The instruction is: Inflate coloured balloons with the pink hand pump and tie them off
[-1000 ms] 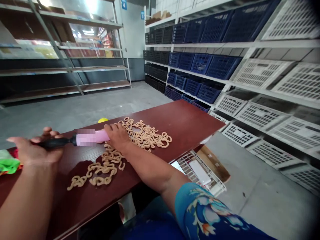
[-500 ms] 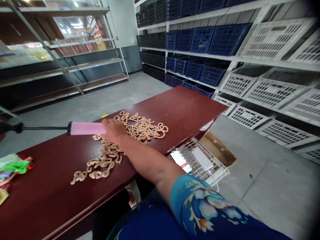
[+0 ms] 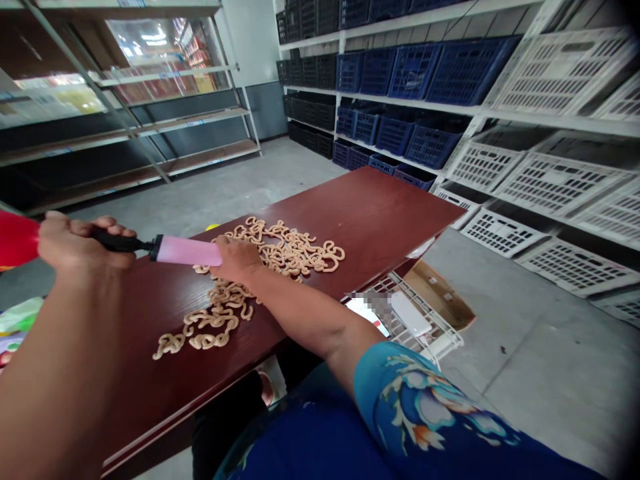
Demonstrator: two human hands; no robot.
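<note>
A hand pump with a pink barrel and a black end lies level above the table, held between both hands. My left hand is closed round the black end. Beside that hand, at the left picture edge, shows a red balloon, partly cut off. The far end of the pink barrel sits in my right hand, its fingers wrapped round it. Under and beyond my right hand, tan curled, rope-like pieces lie spread over the dark red table.
Limp coloured balloons lie at the table's left. A wire rack with a white case and a cardboard box stand by the near right side. Shelves with blue crates and white crates line the right.
My left hand has come into view from the left, pushing the pump's black rod into the pink barrel. The red balloon has come into view too. My right hand keeps its grip.
</note>
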